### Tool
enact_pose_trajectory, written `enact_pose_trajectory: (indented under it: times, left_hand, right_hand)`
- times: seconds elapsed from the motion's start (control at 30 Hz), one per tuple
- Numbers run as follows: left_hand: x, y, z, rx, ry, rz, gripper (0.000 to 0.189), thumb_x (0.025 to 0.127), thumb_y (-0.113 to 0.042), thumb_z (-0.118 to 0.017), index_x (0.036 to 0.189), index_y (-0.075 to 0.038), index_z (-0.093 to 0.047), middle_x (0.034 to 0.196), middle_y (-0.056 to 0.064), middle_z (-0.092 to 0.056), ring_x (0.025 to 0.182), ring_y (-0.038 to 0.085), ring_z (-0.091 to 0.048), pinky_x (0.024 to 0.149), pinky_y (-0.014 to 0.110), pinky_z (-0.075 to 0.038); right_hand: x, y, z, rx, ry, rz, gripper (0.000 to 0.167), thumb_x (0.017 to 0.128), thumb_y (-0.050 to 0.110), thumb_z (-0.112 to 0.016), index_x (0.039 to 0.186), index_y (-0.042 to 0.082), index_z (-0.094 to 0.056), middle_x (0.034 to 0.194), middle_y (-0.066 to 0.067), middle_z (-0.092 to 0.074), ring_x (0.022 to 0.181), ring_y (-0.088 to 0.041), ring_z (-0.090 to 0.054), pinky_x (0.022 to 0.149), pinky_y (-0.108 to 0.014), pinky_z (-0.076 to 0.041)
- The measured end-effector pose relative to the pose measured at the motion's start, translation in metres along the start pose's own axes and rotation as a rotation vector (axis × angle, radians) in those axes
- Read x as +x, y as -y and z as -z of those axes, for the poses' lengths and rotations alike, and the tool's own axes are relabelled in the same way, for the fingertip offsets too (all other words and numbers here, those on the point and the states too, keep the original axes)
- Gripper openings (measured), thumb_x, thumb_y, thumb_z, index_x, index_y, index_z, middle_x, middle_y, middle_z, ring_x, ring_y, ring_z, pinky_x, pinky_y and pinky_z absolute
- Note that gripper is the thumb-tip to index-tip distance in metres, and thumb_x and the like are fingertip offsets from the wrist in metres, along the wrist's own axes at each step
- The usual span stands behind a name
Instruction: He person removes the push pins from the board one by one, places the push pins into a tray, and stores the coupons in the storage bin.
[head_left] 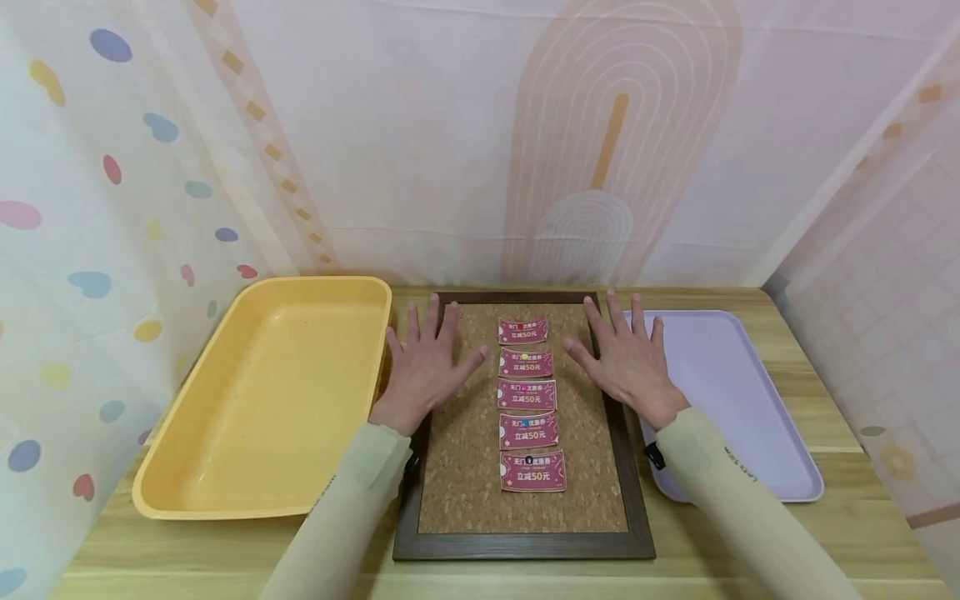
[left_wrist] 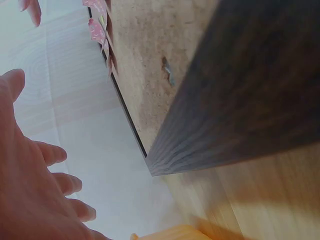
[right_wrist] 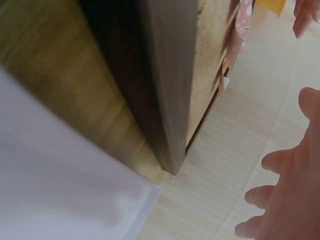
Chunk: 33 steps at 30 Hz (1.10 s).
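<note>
A cork board point(head_left: 465, 500) in a dark wooden frame point(head_left: 525, 546) lies on the wood-grain table. Down its middle runs a column of several crimson paper coupons point(head_left: 532, 479) with white and yellow print. Each bears a small coloured pin; a yellow pin point(head_left: 525, 357) and a black pin point(head_left: 529, 459) stand out. My left hand point(head_left: 423, 371) spreads its fingers over the board's left edge, while my right hand point(head_left: 630, 371) does likewise over the right edge. Both hold nothing. In the wrist views, the left fingers point(left_wrist: 67, 184) and right fingers point(right_wrist: 260, 196) appear raised above the board.
To the left sits a deep yellow tray point(head_left: 277, 400), close beside the frame. A shallow lilac tray point(head_left: 720, 392) lies on the right, partly under my right forearm. Patterned curtains point(head_left: 420, 150) enclose the table point(head_left: 817, 358) at the back and sides.
</note>
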<state>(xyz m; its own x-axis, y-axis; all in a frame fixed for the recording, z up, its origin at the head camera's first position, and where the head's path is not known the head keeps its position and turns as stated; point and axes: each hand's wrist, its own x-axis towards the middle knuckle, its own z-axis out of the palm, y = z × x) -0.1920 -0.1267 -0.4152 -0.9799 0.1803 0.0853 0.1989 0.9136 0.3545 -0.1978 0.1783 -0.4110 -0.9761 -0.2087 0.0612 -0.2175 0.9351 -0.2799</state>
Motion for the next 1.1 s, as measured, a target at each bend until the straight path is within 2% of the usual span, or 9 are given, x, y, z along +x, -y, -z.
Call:
enact_pose_trajectory:
  times: [0.27, 0.47, 0.7, 0.93, 1.1]
  left_hand:
    - [0.003, -0.003, 0.002, -0.018, -0.013, 0.017, 0.095, 0.099, -0.073, -0.041, 0.166, -0.009, -0.02, 0.172, 0.017, -0.003, 0.155, 0.047, 0.001, 0.114, 0.076, 0.001]
    - [0.008, -0.009, 0.003, -0.058, -0.033, -0.007, 0.092, 0.099, -0.07, -0.045, 0.165, -0.009, -0.023, 0.172, 0.018, -0.01, 0.156, 0.044, -0.002, 0.118, 0.072, -0.005]
    - [0.017, -0.017, 0.005, -0.107, -0.009, -0.029, 0.092, 0.098, -0.071, -0.043, 0.164, -0.009, -0.026, 0.17, 0.017, -0.019, 0.156, 0.044, -0.01, 0.118, 0.069, -0.017]
    - [0.025, -0.02, 0.005, -0.247, 0.011, -0.017, 0.091, 0.098, -0.068, -0.046, 0.163, -0.007, -0.03, 0.165, 0.02, -0.032, 0.151, 0.04, -0.03, 0.12, 0.056, -0.028]
    - [0.028, -0.019, 0.002, -0.313, 0.028, -0.006, 0.086, 0.099, -0.063, -0.05, 0.162, -0.007, -0.032, 0.162, 0.022, -0.037, 0.148, 0.041, -0.035, 0.118, 0.056, -0.03]
  right_hand:
    - [0.0, 0.006, 0.006, 0.027, -0.026, -0.014, 0.088, 0.102, 0.073, -0.032, 0.166, 0.015, -0.021, 0.172, -0.019, -0.009, 0.155, -0.048, 0.005, 0.116, -0.074, -0.001]
    - [0.003, 0.014, 0.008, 0.076, -0.064, -0.017, 0.082, 0.104, 0.064, -0.042, 0.164, 0.011, -0.028, 0.17, -0.021, -0.015, 0.155, -0.049, -0.001, 0.117, -0.073, -0.006]
    - [0.011, 0.024, 0.006, 0.17, -0.086, 0.009, 0.074, 0.106, 0.051, -0.051, 0.162, 0.007, -0.032, 0.168, -0.022, -0.023, 0.153, -0.052, -0.012, 0.117, -0.072, -0.013]
    - [0.017, 0.03, 0.004, 0.238, -0.094, 0.054, 0.068, 0.108, 0.042, -0.052, 0.159, 0.001, -0.036, 0.163, -0.025, -0.032, 0.151, -0.049, -0.023, 0.118, -0.065, -0.024]
    - [0.022, 0.034, 0.002, 0.288, -0.089, 0.086, 0.064, 0.107, 0.036, -0.056, 0.155, -0.003, -0.04, 0.161, -0.025, -0.036, 0.15, -0.044, -0.029, 0.119, -0.06, -0.026]
